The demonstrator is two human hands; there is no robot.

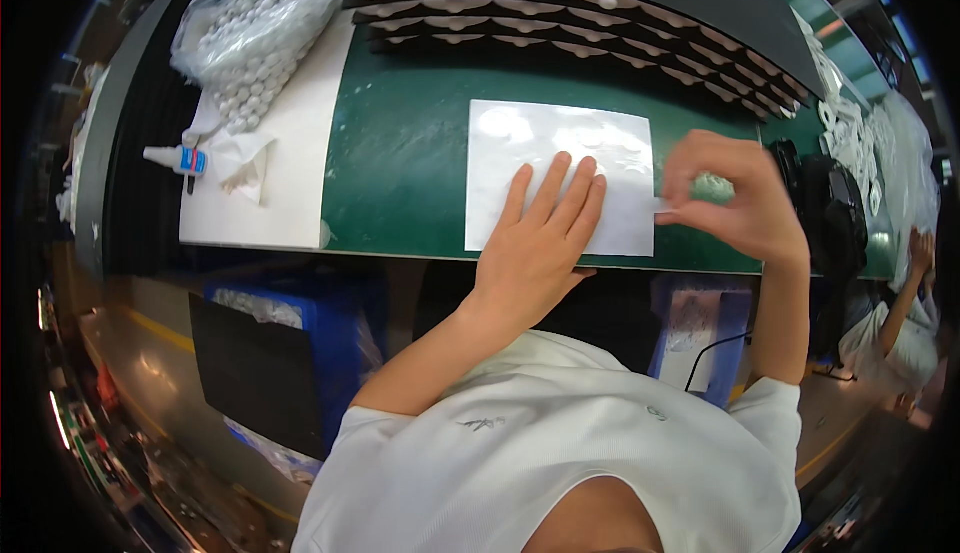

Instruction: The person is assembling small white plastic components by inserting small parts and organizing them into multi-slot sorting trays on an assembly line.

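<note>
A glossy white sheet (555,128) lies on the green tabletop in front of me, with light glinting off its uneven surface. My left hand (535,253) rests flat on it, fingers spread, covering its lower middle. Just past the sheet's right edge, my right hand (735,193) is closed in a pinch, thumb against fingertips. Between them shows a small whitish piece (663,207), which overlaps the edge of the sheet. I cannot tell whether that piece is joined to the sheet. The right fingers are slightly blurred.
Stacked black trays (600,13) of pale rounded pieces line the back. At left, a plastic bag of white balls (250,63) and a small glue bottle (178,160) lie on white board (285,188). Blue bins (350,333) stand below. Another person's arm (905,293) shows at far right.
</note>
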